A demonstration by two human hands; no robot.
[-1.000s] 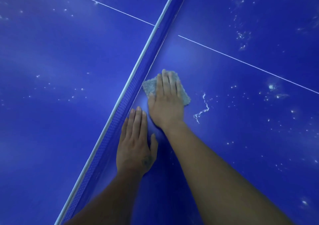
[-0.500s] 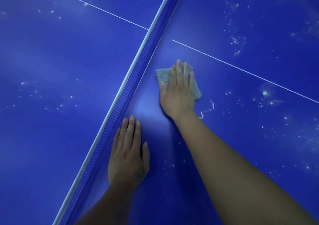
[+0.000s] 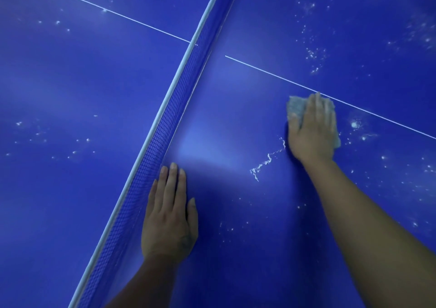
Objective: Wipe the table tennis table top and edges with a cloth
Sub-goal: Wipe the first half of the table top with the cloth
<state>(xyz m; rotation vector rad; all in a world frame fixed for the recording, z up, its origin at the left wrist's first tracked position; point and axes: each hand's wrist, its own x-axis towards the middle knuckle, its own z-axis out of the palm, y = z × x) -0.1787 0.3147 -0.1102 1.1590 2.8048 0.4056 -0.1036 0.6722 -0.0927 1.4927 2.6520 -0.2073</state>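
Observation:
The blue table tennis table top (image 3: 236,109) fills the view. My right hand (image 3: 311,130) lies flat, fingers straight, pressing a small grey cloth (image 3: 296,108) onto the right half, its fingertips at the white centre line (image 3: 264,71). Most of the cloth is hidden under the palm; its edges show at the left and right of the hand. My left hand (image 3: 168,213) rests flat on the table beside the net (image 3: 174,109), fingers straight, holding nothing.
The net with its white top band runs diagonally from bottom left to top centre. A streak of white dirt (image 3: 264,163) lies between my hands. Pale specks (image 3: 313,55) dot the right half beyond the centre line and the left half (image 3: 47,137) across the net.
My right hand has slid the cloth away from the net, rightwards to the white centre line. The left hand has stayed flat beside the net.

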